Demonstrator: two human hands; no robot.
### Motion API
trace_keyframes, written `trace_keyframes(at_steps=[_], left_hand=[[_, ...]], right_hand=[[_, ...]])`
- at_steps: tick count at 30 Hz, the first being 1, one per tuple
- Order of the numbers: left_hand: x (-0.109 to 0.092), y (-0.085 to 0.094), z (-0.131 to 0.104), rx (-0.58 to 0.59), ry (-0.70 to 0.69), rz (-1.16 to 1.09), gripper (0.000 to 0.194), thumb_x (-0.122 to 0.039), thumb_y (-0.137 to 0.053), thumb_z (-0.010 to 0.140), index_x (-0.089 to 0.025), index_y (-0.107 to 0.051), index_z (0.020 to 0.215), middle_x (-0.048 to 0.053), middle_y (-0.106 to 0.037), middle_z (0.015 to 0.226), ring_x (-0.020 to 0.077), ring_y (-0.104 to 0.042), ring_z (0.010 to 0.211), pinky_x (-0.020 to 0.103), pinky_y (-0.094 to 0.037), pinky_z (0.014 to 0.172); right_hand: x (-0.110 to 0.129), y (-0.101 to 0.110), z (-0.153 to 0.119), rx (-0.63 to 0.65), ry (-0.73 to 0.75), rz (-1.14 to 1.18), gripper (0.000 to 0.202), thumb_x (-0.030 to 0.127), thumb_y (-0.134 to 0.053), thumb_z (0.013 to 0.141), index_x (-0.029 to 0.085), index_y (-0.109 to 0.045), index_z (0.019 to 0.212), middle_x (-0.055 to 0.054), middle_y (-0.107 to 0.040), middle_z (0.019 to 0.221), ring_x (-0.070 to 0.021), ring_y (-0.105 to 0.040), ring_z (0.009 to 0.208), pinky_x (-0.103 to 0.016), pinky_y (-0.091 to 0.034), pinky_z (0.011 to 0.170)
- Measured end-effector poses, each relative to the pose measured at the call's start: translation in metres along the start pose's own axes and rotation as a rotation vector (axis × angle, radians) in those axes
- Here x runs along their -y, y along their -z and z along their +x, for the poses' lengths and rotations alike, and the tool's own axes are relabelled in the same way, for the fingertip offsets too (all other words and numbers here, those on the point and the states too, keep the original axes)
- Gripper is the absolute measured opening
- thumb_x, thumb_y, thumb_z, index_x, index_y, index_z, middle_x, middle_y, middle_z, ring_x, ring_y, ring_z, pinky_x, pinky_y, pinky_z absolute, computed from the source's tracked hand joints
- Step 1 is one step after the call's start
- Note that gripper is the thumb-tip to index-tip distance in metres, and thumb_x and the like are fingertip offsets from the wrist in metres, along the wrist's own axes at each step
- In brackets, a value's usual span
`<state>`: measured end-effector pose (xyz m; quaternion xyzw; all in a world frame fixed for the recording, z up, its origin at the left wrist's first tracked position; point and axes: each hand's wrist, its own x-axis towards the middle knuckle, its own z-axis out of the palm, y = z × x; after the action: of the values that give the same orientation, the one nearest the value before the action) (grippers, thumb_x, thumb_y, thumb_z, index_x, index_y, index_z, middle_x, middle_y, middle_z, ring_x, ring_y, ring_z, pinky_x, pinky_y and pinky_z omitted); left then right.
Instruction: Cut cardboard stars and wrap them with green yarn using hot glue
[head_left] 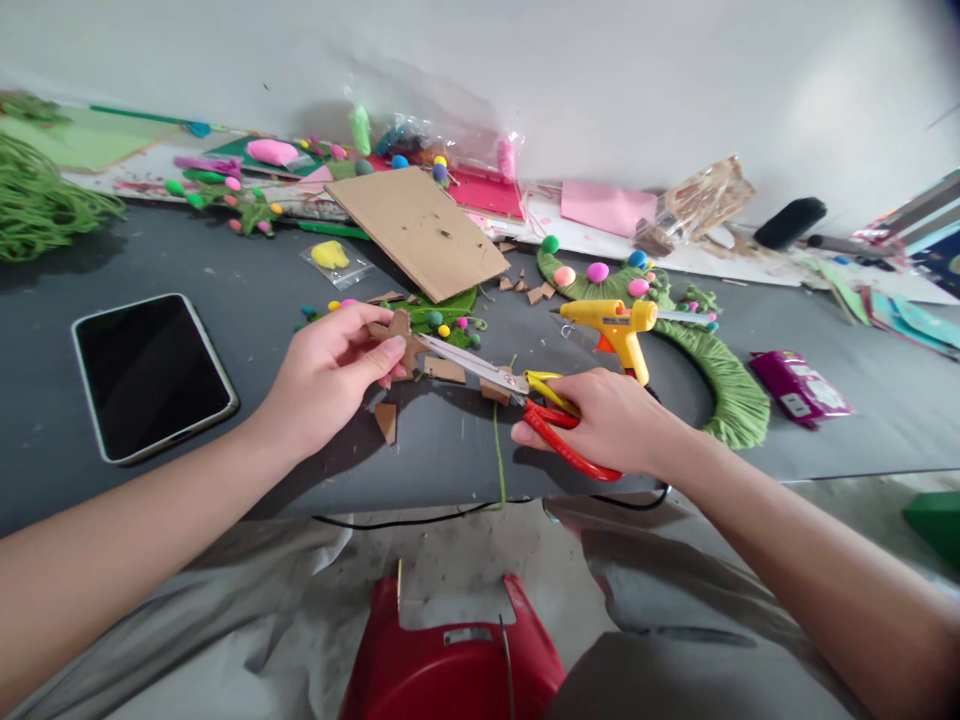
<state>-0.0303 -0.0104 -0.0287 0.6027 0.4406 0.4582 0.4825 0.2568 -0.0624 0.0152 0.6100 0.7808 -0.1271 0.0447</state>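
My left hand (pixel 330 365) pinches a small cut piece of brown cardboard (pixel 403 335) near the middle of the table. My right hand (pixel 600 420) is closed round the red and yellow handles of the scissors (pixel 480 368). The blade tips point left and meet the edge of the cardboard piece. Under and beside the blades lie cardboard scraps (pixel 445 370), with another scrap (pixel 385 423) below my left fingers. Behind the scissors is a green leaf shape with coloured balls (pixel 442 318), partly hidden by my left hand.
A yellow glue gun (pixel 615 325) and a green wrapped ring (pixel 731 390) lie right of centre. A tablet (pixel 154 378) is at the left, a cardboard sheet (pixel 420 230) behind, a purple packet (pixel 799 385) at the right. A red stool (pixel 454 660) stands below the table edge.
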Motion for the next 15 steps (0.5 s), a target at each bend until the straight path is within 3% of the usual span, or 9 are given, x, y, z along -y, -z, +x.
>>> trace_keyframes(at_steps=[15], left_hand=[[0.0022,0.0003,-0.0003,0.001,-0.016,0.003,0.019,-0.031,-0.073,0.087,-0.019,-0.066,0.101,0.003,-0.067,0.086,0.0161,-0.063,0.071,0.028,-0.05,0.06]], right_hand=[[0.0019,-0.0008,-0.0009,-0.015,0.004,-0.051,0.066,0.085,-0.044,0.082,0.022,-0.037,0.063,-0.001,-0.051,0.056,-0.0148,-0.038,0.053,-0.029,-0.023,0.053]])
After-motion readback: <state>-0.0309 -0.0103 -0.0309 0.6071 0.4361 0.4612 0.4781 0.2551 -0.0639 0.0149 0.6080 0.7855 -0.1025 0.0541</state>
